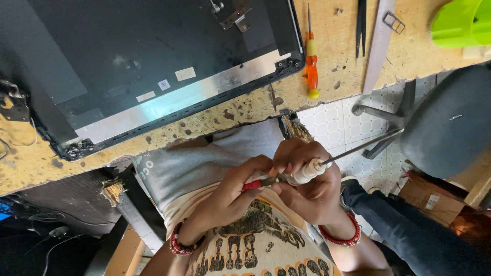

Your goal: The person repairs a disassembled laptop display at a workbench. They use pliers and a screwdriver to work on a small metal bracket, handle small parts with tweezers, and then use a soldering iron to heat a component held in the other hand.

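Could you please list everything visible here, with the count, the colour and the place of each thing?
Laptop lid panel: one, black, on bench, upper left.
Screwdriver: one, orange and yellow, on bench beside panel.
Tweezers: one, black, bench top.
Metal strip: one, grey, bench, upper right.
Stool: one, dark grey, right.
Container: one, green, top right corner.
White-handled tool: one, with long metal shaft, in right hand.
Left hand: fingers on red-handled tool.
Right hand: centre.

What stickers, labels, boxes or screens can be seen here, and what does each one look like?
Laptop lid shell: lying on the wooden bench, dark, rectangular, no lit screen.
Three small stickers on the lid's silvery strip: pale rectangles, one squarish with a dark pattern.
Cardboard box: on the floor at right, brown, with a pale label.
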